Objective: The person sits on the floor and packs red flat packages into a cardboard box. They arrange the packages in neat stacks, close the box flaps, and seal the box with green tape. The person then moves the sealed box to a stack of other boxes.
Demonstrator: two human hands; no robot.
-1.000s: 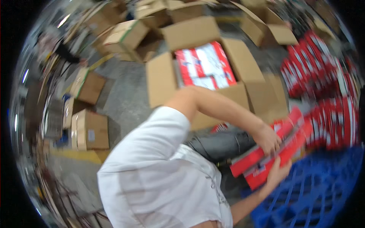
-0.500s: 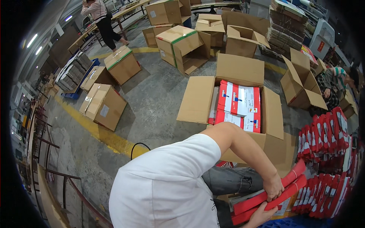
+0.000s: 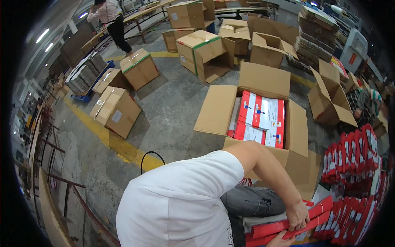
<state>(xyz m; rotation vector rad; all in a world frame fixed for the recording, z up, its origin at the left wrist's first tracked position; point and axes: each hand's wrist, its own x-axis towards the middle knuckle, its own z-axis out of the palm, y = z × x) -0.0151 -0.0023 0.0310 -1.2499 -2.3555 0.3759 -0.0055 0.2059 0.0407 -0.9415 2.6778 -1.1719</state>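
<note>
White short-sleeved shirt (image 3: 177, 197), ripped grey jeans (image 3: 252, 202)

Red bundles, two.
Long, narrow, flat, layered at the edges. Upper bundle (image 3: 269, 229) lies alongside and partly over lower bundle (image 3: 316, 222); both held aslant, right ends raised. Lower one, from here, partly hidden.

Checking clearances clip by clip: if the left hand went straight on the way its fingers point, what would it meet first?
The left hand would most likely meet the lower red bundle, just below it in the picture; the right hand lies close beyond, though depth there is unclear.
</note>
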